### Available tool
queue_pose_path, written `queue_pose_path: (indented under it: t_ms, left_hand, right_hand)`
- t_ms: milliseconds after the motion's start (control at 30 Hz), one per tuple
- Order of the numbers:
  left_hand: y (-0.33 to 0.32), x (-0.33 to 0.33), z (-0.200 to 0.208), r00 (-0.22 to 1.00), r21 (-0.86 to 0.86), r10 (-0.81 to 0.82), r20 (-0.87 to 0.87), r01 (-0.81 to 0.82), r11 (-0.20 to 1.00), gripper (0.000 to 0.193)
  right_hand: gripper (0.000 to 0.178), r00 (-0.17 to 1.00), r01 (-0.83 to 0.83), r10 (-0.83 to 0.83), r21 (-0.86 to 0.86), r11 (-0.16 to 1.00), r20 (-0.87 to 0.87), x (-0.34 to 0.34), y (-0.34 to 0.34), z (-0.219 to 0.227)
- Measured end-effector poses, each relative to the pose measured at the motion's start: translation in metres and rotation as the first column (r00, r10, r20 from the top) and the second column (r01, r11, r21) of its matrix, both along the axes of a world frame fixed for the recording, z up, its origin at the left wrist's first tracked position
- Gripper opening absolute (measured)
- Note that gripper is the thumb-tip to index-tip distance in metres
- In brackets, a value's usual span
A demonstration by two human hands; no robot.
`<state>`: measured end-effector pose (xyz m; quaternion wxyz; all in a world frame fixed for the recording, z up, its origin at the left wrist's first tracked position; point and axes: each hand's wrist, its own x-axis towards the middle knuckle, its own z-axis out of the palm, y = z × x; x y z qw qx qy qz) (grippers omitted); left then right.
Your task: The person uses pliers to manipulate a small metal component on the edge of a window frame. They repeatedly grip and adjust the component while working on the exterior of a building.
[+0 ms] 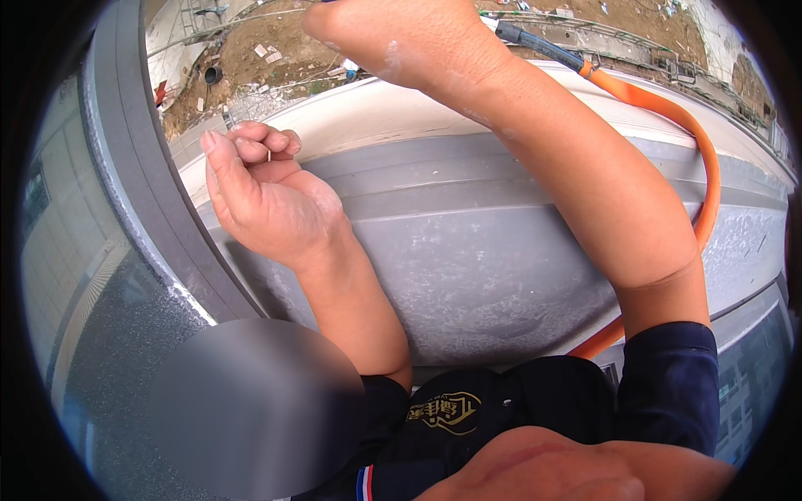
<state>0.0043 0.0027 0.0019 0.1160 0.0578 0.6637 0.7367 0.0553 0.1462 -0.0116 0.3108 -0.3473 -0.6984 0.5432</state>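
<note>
My left hand [267,196] is raised beside the grey window frame [134,167], palm toward me, fingers curled. A thin pale pin or small nail [268,155] is pinched between its fingertips. My right hand [401,37] reaches across to the top edge of the picture, and its fingers are cut off there, so what it grips is hidden. From behind that hand comes a dark fitting [526,40] joined to an orange hose [668,104], which loops down the right side and passes under my right forearm.
A grey, dust-speckled sill or ledge [468,250] runs below both hands, with a white ledge [393,113] beyond it. Far below lies bare ground with scattered debris [276,50]. Glass panes flank the frame at left [92,334] and lower right.
</note>
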Motion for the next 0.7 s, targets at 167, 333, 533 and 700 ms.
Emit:
queue_pose_path:
  t_ms: [167,333,533,700]
  left_hand:
    - [-0.003,-0.003,-0.002,1.000,0.024,-0.027,-0.004,0.027,0.999,0.039]
    - [-0.003,-0.003,-0.002,0.999,0.021,-0.036,-0.009,0.036,0.999,0.039]
    - [-0.001,-0.001,0.000,1.000,-0.001,-0.014,0.002,0.014,1.000,0.035]
    - [0.000,0.000,0.001,1.000,0.001,-0.015,-0.003,0.015,1.000,0.034]
  right_hand:
    - [0.024,1.000,0.002,-0.003,-0.034,0.999,-0.014,0.001,0.000,0.002]
    - [0.024,1.000,-0.002,0.003,-0.095,0.995,0.011,0.003,0.001,0.011]
    - [0.023,0.997,0.051,-0.050,0.002,0.999,-0.061,0.008,-0.010,0.019]
    - [0.022,0.999,0.001,-0.004,-0.054,0.999,-0.044,0.001,0.001,0.003]
